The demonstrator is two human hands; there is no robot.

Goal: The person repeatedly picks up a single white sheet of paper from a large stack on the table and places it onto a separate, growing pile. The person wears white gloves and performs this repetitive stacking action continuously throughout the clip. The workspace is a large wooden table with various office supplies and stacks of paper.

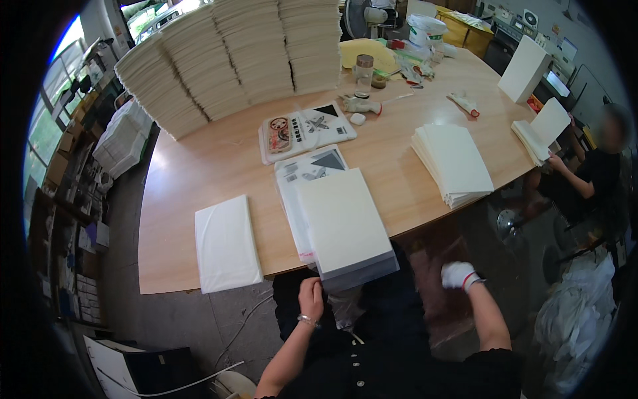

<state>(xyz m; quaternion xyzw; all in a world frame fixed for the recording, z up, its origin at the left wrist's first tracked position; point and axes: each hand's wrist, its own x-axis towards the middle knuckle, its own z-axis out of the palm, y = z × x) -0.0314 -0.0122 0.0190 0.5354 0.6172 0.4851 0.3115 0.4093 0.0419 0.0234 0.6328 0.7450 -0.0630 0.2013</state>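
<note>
Shirt (405, 372) is fronting the desk (171, 229); cream stack (347, 219) is overhanging its edge, left hand (311, 298) resting curled beside it, right hand (458, 275) hovering apart, either grip impossible to tell. Supporting the overhang should be helping.

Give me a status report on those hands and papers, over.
Left fingers near overhanging cream paper stack, contact unclear. White-gloved right fingers apart, off to its right. Printed plastic sleeves partly covered by the stack.

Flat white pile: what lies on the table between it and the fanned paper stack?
In the head view, a paper block and the printed bags partly under it lie between them.
</note>
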